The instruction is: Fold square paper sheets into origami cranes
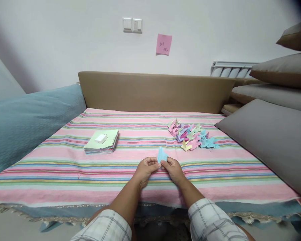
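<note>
Both of my hands meet over the striped cloth (65, 157) near its front edge. My left hand (145, 168) and my right hand (172, 169) pinch the lower part of a small folded light-blue paper piece (161, 155), which sticks up between the fingertips. Fingers of both hands are closed on it. A stack of coloured square paper sheets (101, 143), light green on top, lies to the left with a small white object (100, 138) resting on it. A pile of several folded paper figures (192, 134) in pink, purple, blue, yellow and green lies to the right.
Grey cushions (271, 134) are stacked along the right side. A teal blanket (27, 117) covers the left. A tan headboard (153, 90) runs behind the cloth, with a pink note (163, 44) and light switches (132, 25) on the wall.
</note>
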### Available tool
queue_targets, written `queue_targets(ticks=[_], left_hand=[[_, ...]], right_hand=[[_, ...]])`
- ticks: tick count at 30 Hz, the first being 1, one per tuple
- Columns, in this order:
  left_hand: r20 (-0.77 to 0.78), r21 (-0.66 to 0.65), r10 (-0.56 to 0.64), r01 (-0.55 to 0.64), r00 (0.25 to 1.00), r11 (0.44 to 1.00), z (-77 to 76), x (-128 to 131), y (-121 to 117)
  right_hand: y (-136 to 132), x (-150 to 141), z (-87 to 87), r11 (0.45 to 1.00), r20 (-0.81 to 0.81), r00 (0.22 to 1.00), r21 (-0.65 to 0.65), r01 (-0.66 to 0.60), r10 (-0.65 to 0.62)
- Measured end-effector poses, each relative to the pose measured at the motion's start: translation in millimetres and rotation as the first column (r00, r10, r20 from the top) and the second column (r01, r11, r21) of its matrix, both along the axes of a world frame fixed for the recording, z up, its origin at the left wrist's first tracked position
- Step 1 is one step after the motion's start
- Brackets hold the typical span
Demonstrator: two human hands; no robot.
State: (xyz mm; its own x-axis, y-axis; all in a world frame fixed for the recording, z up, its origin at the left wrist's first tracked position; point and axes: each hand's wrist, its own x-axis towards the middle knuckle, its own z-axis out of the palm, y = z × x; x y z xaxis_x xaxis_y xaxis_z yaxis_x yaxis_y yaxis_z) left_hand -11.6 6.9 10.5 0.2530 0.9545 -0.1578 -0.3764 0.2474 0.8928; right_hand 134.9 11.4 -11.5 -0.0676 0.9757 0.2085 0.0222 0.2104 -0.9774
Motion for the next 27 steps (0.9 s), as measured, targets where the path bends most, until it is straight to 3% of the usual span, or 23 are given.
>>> queue_targets(ticks=[12,18,22,27], left_hand=[[-0.029,-0.004,0.025,-0.025,0.999,1.000,-3.8,0,1],[0.009,-0.075,0.089,-0.088,0.996,0.993,-0.1,0,2],[0.012,-0.071,0.088,-0.087,0.996,0.994,1.3,0,2],[0.014,-0.075,0.100,-0.099,0.995,0.992,1.8,1,1]], right_hand=[[0,1,-2.4,0.999,0.048,0.998,0.019,-0.030,0.029],[2,0,-4.2,0.996,-0.130,0.989,0.075,-0.055,0.065],[3,2,-8.0,0.999,-0.148,0.989,0.025,-0.020,0.024],[3,2,-10.6,0.998,-0.087,0.995,0.053,0.043,-0.039]])
